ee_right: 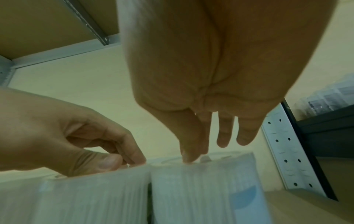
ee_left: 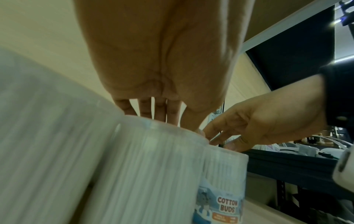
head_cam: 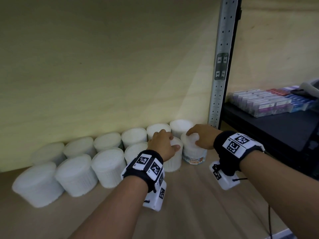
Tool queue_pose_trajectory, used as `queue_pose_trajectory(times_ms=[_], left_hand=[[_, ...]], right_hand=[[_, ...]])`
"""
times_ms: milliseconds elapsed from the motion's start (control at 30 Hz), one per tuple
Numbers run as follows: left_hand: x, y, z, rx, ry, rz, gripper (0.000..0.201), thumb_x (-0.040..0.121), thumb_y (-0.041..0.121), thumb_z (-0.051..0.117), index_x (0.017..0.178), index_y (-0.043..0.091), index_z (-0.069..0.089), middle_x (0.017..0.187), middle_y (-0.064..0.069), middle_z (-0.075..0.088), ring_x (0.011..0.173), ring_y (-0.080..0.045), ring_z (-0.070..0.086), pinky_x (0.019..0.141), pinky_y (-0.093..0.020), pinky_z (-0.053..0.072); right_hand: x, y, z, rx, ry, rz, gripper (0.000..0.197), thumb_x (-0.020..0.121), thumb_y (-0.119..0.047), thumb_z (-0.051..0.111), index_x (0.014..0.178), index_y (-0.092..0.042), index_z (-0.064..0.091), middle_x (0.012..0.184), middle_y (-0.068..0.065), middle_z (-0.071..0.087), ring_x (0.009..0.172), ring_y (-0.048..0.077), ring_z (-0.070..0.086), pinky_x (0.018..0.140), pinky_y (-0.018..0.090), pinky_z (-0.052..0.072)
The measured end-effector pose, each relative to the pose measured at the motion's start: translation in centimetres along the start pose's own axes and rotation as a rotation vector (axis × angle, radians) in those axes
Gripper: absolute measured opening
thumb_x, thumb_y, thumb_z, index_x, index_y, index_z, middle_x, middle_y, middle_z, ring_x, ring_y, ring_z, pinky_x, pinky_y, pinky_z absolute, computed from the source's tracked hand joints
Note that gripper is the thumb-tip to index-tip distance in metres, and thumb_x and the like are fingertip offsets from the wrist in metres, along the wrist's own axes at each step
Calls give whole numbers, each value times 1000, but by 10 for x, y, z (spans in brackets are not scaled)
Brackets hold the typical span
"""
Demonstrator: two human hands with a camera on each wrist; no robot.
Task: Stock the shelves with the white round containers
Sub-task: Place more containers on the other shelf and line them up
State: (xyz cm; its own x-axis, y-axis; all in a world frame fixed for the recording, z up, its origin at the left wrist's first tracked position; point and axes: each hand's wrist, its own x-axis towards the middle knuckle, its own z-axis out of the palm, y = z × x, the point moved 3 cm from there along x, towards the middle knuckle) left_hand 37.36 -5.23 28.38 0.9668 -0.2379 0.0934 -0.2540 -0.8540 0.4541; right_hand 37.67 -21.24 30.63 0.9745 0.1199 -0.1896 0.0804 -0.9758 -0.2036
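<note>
Both grips on lids — white ribbed round containers (head_cam: pixel 193 152), upright.

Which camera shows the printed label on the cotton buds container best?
The left wrist view: the label on the white round cotton buds container reads "COTTON BUDS" up close. The head view shows it small; the right wrist view shows only a blue patch.

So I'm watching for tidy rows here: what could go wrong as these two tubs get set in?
1. The left hand and right hand hold their containers only by the lid rims, so a lid might pop or a tub slip.
2. The right container stands tight against the left container; nudging either could shove the neighbouring front-row tub out of line.
</note>
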Motion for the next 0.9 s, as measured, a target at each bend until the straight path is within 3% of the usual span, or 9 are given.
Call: queue_pose_trajectory(times_ms=[167,300,500,733,833,900], left_hand=[[-1,0,-1,-7,-2,-1,43,87,37,63,123,14,55,128,-3,50,122,-24,47,103,-40,41],[-1,0,-1,13,-6,8,43,87,37,63,122,14,55,127,-4,50,122,-24,46,102,-39,41],[-1,1,-1,31,-15,15,44,88,37,61,124,14,54,127,-4,48,123,-24,44,100,-36,38],[-2,1,-2,16,-8,12,43,88,37,62,123,14,54,127,-4,49,122,-23,45,100,-37,39],[-3,2,-3,17,-6,13,43,88,37,61,124,14,54,128,-3,49,123,-24,45,100,-37,39],[-3,2,-3,16,-8,13,43,88,37,61,124,14,54,128,-4,49,123,-24,45,101,-38,40]], right_hand=[[0,-2,-3,-36,118,101,52,93,-41,51,140,-20,42,142,10,36,135,33,29,112,43,31],[2,-4,2,-89,65,145,58,91,-50,51,136,-13,45,139,14,38,133,35,33,108,43,36],[1,-5,2,-86,66,113,56,92,-46,52,138,-15,44,139,12,40,131,31,36,107,39,36],[0,-5,-3,-72,4,45,49,91,-25,57,139,-24,45,146,5,39,132,26,43,108,33,38],[1,-3,-4,-49,5,50,49,93,-22,52,141,-26,43,149,4,36,136,27,37,111,34,36],[0,-3,-5,-38,35,60,49,94,-29,51,142,-24,41,149,6,35,137,29,32,111,38,33]])
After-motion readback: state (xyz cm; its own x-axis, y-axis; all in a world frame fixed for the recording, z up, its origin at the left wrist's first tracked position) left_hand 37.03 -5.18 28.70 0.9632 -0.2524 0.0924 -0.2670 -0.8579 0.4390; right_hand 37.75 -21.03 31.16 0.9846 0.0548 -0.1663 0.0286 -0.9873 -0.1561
